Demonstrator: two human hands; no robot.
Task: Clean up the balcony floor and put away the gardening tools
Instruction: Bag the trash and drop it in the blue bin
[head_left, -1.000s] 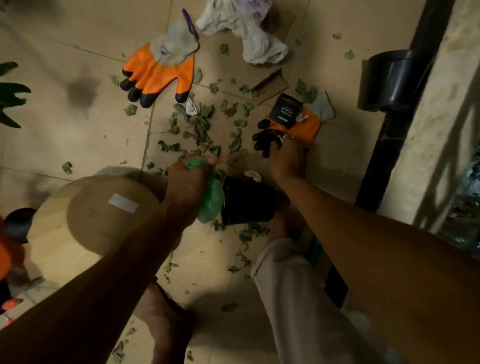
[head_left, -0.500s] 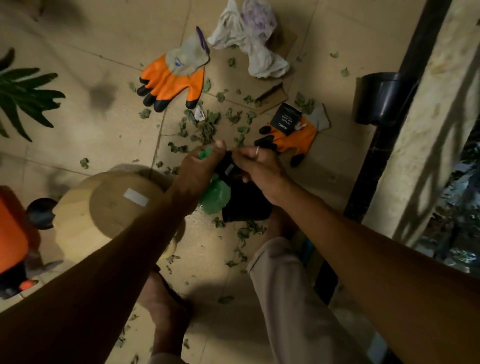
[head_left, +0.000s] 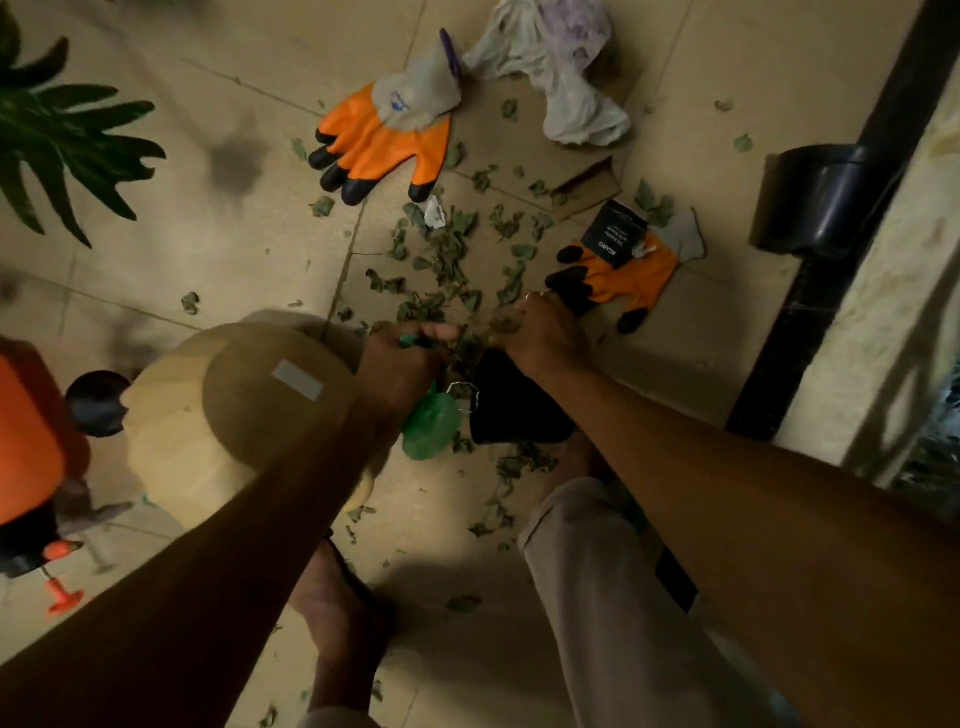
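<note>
Gripping the neck of a green bag (head_left: 431, 428) in the curled left hand (head_left: 400, 364), just beside a black pot (head_left: 519, 410) on the balcony floor (head_left: 208, 208). Clutching a clump of leaves (head_left: 501, 326) in the curled right hand (head_left: 548, 338) at the pot's upper edge. Ringed by loose leaves (head_left: 441, 254), with one orange glove (head_left: 384, 135) beyond and a second orange glove (head_left: 634, 270) near the right hand.
</note>
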